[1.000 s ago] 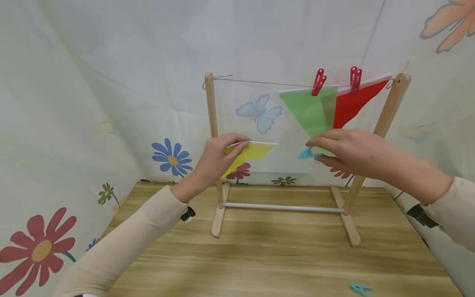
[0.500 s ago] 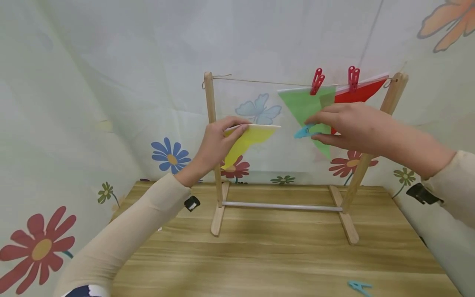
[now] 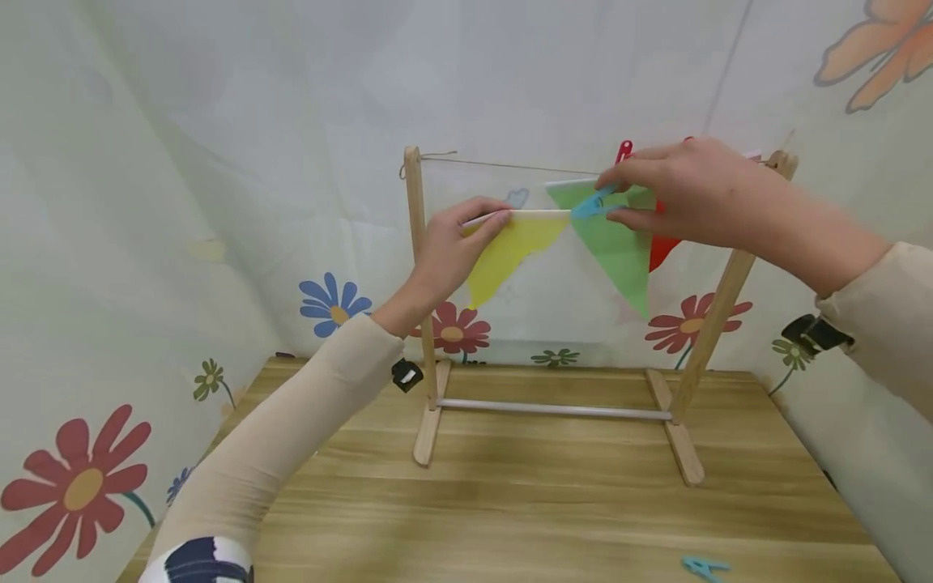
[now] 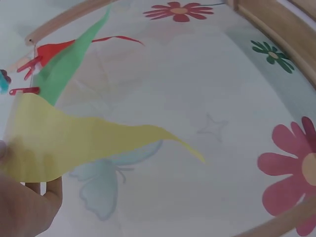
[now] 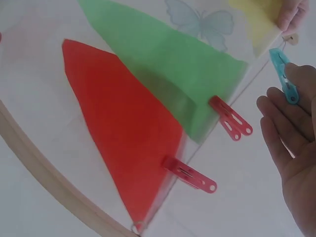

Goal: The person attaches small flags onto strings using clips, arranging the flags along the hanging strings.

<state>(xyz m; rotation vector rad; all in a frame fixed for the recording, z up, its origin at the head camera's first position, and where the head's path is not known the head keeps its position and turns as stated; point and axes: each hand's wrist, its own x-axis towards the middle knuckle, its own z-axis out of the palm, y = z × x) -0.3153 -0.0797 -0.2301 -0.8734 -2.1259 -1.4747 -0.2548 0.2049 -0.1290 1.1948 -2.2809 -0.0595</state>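
Note:
Between thumb and fingers my left hand (image 3: pixel 453 243) pinches the white top edge of a yellow pennant (image 3: pixel 516 243), which hangs below the string (image 3: pixel 503 165). My right hand (image 3: pixel 703 194) pinches a light blue clothespin (image 3: pixel 589 205), its tip right at the yellow pennant's right corner in the head view. Behind that hand, a green pennant (image 3: pixel 615 251) and a red pennant (image 5: pixel 123 118) hang from the string, overlapping at their edges. A red clothespin (image 5: pixel 231 118) grips the green one and another red clothespin (image 5: pixel 190 175) the red one.
The string is tied between two wooden posts (image 3: pixel 415 210) of a stand joined low down by a white rod (image 3: pixel 554 410). Another light blue clothespin (image 3: pixel 704 567) lies at the front of the wooden table (image 3: pixel 525 502). A flower-printed curtain (image 3: pixel 291 121) hangs behind.
Both hands have risen toward the string, the left also shifting right with the yellow pennant. The blue clothespin has come up to the pennant's right corner.

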